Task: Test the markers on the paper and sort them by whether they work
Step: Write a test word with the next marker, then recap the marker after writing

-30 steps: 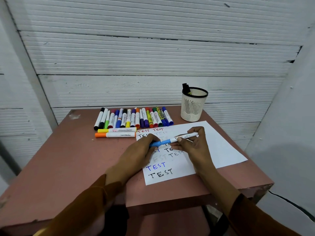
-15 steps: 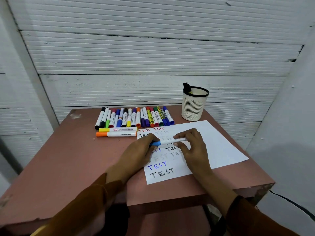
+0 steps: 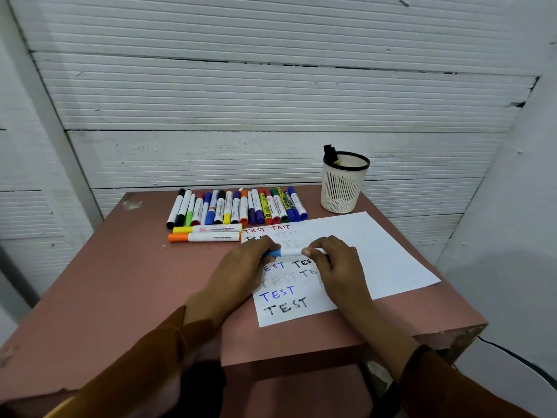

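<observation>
**Both hands on one blue-capped marker over the test sheet**

Right now the left hand (image 3: 241, 270) pinches the blue cap end of a white marker (image 3: 289, 252), and the right hand (image 3: 334, 260) curls its fingers round the barrel at the other end. The marker lies level, just above the paper (image 3: 376, 254), which carries rows of "TEST" in red, black, blue and a faint grey. Whether the cap is fully seated is hard to judge, since the fingers cover the joint. Beyond the hands, a row of markers (image 3: 238, 208) lies side by side near the table's (image 3: 120, 282) far edge. A yellow marker (image 3: 208, 229) and an orange marker (image 3: 205, 237) lie crosswise just in front of the row. A white mesh cup (image 3: 342, 188) stands at the far right, dark marker tops poking out.
</observation>
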### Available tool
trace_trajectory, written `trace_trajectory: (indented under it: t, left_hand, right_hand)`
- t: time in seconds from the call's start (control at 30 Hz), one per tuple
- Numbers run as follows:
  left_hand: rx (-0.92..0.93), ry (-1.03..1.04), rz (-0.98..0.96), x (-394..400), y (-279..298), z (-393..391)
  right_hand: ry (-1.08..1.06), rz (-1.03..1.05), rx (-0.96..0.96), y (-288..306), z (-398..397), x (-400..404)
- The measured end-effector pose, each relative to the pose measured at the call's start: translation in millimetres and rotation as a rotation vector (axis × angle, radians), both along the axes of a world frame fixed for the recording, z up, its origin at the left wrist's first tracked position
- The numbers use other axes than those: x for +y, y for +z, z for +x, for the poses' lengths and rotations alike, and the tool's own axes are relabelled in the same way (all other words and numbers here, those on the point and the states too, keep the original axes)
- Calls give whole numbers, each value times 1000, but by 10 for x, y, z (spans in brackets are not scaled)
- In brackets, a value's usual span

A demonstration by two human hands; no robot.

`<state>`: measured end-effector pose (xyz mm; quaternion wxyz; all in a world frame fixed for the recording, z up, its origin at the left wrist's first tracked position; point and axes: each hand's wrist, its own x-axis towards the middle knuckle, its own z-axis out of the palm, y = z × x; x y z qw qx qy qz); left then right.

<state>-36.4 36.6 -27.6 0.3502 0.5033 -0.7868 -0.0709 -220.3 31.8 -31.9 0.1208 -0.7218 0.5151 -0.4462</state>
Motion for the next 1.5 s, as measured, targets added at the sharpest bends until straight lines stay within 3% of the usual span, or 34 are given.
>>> trace_trajectory:
  t: [0.27,0.43,0.63,0.87,1.2,1.4,1.5]
  left_hand:
    - [-275,-56,-244,-35,11,-35]
    - [-242,41,-217,-76,-18,36]
    - [-248,222,-211,-179,-5,442]
    - [-395,429,-201,-179,-74,820]
    - [-359,432,-226,-235,-126,824]
    - [-352,395,-208,-223,-116,813]
    - [-327,397,-203,-236,-127,835]
  right_hand:
    - [92,64,-4,29,32,-2]
    - [10,243,-134,81,28,11]
    - [-22,277,-186,78,4,-9]
    - [-50,334,-178,93,-15,-30]
    - [-61,358,-161,77,-28,-64]
    - [-4,524,-347,292,-109,-253]
    - [-34,408,-243,437,-82,-466]
